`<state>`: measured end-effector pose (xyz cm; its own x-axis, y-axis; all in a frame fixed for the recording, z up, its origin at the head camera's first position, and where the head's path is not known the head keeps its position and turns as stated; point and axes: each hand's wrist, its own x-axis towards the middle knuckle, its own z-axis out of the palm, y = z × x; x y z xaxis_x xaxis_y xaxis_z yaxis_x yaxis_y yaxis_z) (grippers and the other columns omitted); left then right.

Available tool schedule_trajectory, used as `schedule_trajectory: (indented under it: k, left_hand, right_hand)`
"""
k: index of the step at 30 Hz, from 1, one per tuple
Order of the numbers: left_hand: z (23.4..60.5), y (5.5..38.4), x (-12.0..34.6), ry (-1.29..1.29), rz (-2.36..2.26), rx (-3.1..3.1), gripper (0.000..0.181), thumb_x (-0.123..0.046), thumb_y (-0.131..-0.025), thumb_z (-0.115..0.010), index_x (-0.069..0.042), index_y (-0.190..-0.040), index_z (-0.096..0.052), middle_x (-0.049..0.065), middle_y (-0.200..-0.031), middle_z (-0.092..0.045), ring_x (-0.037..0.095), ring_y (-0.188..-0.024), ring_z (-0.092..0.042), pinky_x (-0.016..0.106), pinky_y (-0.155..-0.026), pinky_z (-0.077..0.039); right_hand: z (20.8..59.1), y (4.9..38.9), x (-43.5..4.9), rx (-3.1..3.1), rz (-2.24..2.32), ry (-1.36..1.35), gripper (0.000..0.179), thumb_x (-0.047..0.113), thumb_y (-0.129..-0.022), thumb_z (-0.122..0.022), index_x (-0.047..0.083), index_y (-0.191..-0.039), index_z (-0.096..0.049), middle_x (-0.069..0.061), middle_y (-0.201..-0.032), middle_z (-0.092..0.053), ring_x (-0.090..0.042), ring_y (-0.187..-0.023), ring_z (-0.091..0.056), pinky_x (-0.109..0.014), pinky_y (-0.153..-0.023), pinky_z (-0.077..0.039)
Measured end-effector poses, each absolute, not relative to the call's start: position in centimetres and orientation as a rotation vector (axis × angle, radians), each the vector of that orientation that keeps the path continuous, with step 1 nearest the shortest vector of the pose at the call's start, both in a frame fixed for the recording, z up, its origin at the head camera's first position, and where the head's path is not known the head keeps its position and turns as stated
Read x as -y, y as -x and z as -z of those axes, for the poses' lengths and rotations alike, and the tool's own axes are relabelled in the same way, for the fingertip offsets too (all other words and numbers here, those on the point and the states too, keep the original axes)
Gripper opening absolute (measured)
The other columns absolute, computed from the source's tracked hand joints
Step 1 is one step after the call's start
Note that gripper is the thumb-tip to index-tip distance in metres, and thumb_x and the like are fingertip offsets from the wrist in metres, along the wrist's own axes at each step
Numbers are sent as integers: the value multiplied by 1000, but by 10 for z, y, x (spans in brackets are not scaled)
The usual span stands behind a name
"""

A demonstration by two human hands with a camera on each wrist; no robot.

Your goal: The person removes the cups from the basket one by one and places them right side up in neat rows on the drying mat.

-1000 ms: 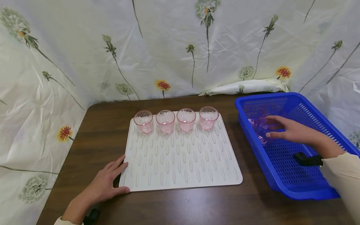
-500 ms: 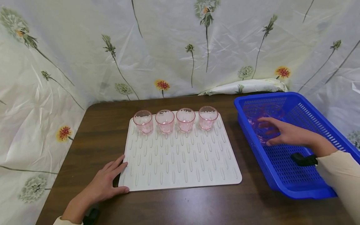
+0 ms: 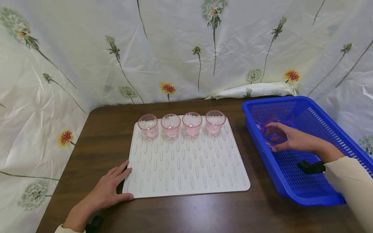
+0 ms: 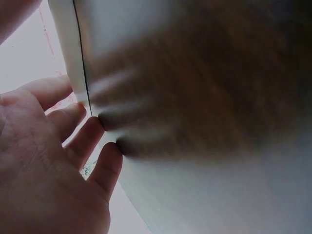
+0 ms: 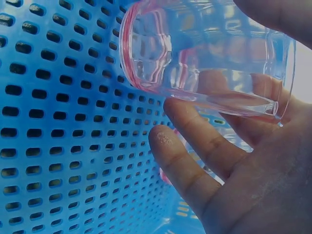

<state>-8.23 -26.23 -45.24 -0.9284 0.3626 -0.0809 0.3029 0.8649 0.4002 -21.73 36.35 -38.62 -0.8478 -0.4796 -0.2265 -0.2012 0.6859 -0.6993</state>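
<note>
Several pink-tinted clear glasses stand upright in a row along the far edge of a white ridged mat. At the mat's near left corner, my left hand rests with fingers spread, fingertips touching the edge. My right hand reaches into a blue plastic basket. In the right wrist view, a pink-rimmed glass lies sideways between thumb and fingers, which curl round it; the ring and little fingers stay below it. More glass is partly hidden behind that hand.
The brown wooden table carries the mat and, to the right, the high-walled basket. A floral curtain hangs behind the table and at both sides.
My right hand has moved slightly left and deeper into the basket, and its thumb and fingers have closed in round a glass. The left hand has stayed at the mat's corner.
</note>
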Motion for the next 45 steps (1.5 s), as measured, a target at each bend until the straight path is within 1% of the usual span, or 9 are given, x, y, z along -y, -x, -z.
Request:
schedule_trajectory:
  k: [9,19,21,24,26,30,33,37,45]
  left_hand:
    - [451,82,261,-521,-577,-2885,91,-60,-75,-76,-7,-145,-51,17,-160,-34,44,-135,-42,66,-100,-40]
    - [450,82,261,-520,-576,-2882,91,-59,-75,-77,-6,-144,-51,17,-160,-34,45,-135,-42,67,-100,-39]
    - [450,82,261,-517,-574,-2878,92,-59,-74,-78,-6,-144,-51,17,-160,-34,45,-135,-42,67,-100,-39]
    - [449,82,261,-509,-573,-2869,92,-59,-74,-78,-7,-145,-50,17,-160,-34,45,-135,-41,67,-100,-39]
    - [449,82,261,-506,-574,-2864,92,-58,-75,-78,-7,-145,-50,16,-161,-33,45,-136,-41,67,-100,-39]
    - [449,83,261,-508,-571,-2861,92,-58,-74,-78,-6,-145,-50,16,-161,-33,45,-136,-41,66,-100,-39]
    - [449,83,261,-508,-571,-2862,92,-58,-75,-78,-6,-145,-50,17,-160,-33,45,-135,-41,66,-100,-39]
    - [449,83,261,-496,-567,-2859,92,-58,-75,-78,-7,-146,-49,16,-161,-32,44,-136,-41,67,-101,-39]
    - [449,83,261,-491,-570,-2855,93,-59,-75,-78,-7,-146,-49,16,-161,-32,44,-137,-40,66,-101,-38]
  right_hand:
    - [382,215,-364,-2485,931,485,82,15,-85,-77,-2,-148,-28,-36,-144,-44,-51,-120,-58,-39,-81,-60]
    - [368,213,-373,-2569,850,476,80,19,-88,-75,3,-151,-27,-32,-138,-53,-43,-114,-64,-32,-77,-59]
    - [363,213,-376,-2593,840,473,81,20,-89,-74,2,-152,-26,-32,-138,-53,-35,-112,-67,-29,-77,-58]
    - [355,214,-382,-2642,831,465,81,17,-90,-73,-1,-152,-24,-33,-136,-53,-8,-103,-69,-23,-75,-56]
    - [349,214,-385,-2677,829,450,82,16,-91,-72,-2,-153,-22,-34,-136,-53,9,-97,-63,-19,-74,-54]
    - [337,216,-389,-2762,832,408,85,14,-90,-73,-1,-154,-20,-32,-135,-54,20,-91,-55,-16,-71,-51]
    - [328,216,-388,-2816,885,401,83,8,-89,-73,-1,-153,-21,2,-124,-65,20,-90,-55,-14,-69,-50]
    - [313,217,-384,-2840,1001,439,77,-2,-90,-68,-3,-151,-22,41,-106,-51,20,-90,-56,-11,-68,-48]
    - [289,223,-362,-2876,1056,466,77,0,-89,-70,0,-150,-24,41,-108,-50,22,-91,-55,-7,-69,-47]
